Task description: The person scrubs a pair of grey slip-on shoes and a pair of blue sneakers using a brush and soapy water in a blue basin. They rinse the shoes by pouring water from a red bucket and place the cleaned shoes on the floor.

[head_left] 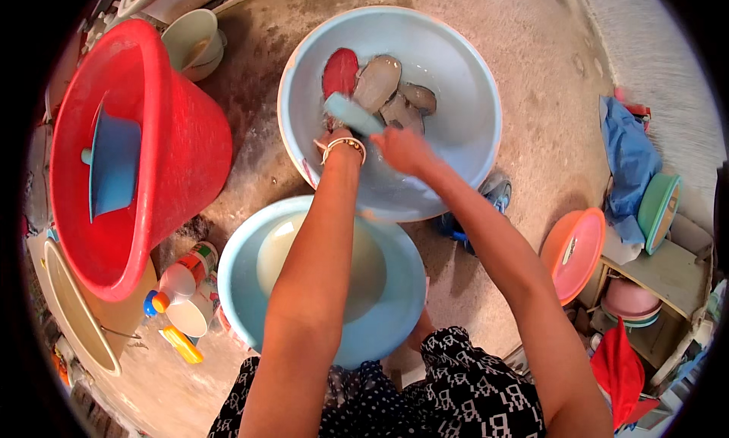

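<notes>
A wide pale-blue basin (455, 136) holds several shoes with their soles up, in shallow water. My left hand (336, 137), with bracelets at its wrist, grips the heel end of a red-soled shoe (340, 72). In my right hand (407, 151) is the handle of a light-blue brush (354, 114), which slants across the red shoe's lower part; its bristles are hidden. Right beside it lie a greyish-brown sole (378, 83) and a smaller brown shoe (419, 98). Under my left forearm, nearer me, sits a blue basin (242, 278) of cloudy water.
At left a big red tub (196, 147) lies tilted with a blue basin (117, 164) inside. Bottles (182, 281), a white cup (192, 317) and a yellow brush (183, 344) stand nearby. An orange-pink basin (574, 255) leans right, before a low cabinet (672, 273).
</notes>
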The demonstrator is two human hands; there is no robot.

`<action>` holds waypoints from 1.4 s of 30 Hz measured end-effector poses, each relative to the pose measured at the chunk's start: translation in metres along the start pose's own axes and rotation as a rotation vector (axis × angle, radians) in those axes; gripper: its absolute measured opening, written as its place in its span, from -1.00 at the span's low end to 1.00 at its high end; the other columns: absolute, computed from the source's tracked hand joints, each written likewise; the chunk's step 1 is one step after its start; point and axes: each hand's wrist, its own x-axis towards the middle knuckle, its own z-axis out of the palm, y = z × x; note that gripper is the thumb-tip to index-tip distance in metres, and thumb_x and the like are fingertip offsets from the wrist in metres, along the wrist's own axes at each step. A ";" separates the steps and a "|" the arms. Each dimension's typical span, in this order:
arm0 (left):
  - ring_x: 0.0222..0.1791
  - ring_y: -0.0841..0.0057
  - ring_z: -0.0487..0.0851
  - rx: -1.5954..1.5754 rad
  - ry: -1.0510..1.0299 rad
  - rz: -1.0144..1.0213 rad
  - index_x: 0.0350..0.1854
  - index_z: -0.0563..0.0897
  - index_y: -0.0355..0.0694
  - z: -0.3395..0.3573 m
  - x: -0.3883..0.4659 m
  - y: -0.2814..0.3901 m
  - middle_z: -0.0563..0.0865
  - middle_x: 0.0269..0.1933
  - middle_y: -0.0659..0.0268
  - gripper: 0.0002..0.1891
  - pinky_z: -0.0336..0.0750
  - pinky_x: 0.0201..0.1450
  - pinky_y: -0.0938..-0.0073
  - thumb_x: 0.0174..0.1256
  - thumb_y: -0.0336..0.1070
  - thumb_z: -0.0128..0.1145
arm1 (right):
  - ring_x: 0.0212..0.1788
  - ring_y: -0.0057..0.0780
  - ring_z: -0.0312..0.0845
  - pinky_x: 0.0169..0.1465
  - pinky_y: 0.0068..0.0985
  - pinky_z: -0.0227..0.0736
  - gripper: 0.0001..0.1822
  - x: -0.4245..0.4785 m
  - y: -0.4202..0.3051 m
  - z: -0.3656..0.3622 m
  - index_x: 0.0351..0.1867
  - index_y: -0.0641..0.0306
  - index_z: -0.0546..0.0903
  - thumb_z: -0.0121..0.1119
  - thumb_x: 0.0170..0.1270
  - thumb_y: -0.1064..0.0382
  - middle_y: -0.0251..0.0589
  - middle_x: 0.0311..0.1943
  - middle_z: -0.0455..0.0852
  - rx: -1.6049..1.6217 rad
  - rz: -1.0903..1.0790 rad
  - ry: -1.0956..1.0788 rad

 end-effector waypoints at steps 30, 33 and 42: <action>-0.18 0.50 0.53 0.343 -0.448 0.341 0.08 0.43 -0.06 0.024 -0.131 0.048 0.55 -0.08 0.34 -0.67 0.52 -0.15 0.38 0.26 -0.38 0.03 | -0.25 0.07 0.54 -0.22 -0.16 0.43 -0.86 -0.040 0.077 -0.073 -0.40 0.31 0.58 0.10 -0.03 0.34 0.11 -0.37 0.63 -0.082 0.271 0.342; -0.12 0.45 0.48 0.350 -0.171 0.333 0.12 0.38 -0.01 0.021 -0.105 0.028 0.49 -0.01 0.31 -0.64 0.48 -0.14 0.26 0.26 -0.38 -0.03 | -0.25 0.08 0.53 -0.20 -0.12 0.44 -0.85 -0.053 0.070 -0.097 -0.37 0.30 0.57 0.12 -0.01 0.32 0.11 -0.37 0.63 -0.270 0.299 0.466; -0.03 0.32 0.45 0.148 -0.136 0.011 0.11 0.38 -0.01 0.031 -0.102 0.007 0.43 0.07 0.28 -0.60 0.51 -0.16 0.05 0.29 0.01 0.01 | -0.25 0.04 0.54 -0.17 -0.16 0.42 -0.77 -0.016 0.054 -0.114 -0.29 0.28 0.57 0.13 -0.01 0.28 0.10 -0.40 0.62 -0.093 0.049 0.589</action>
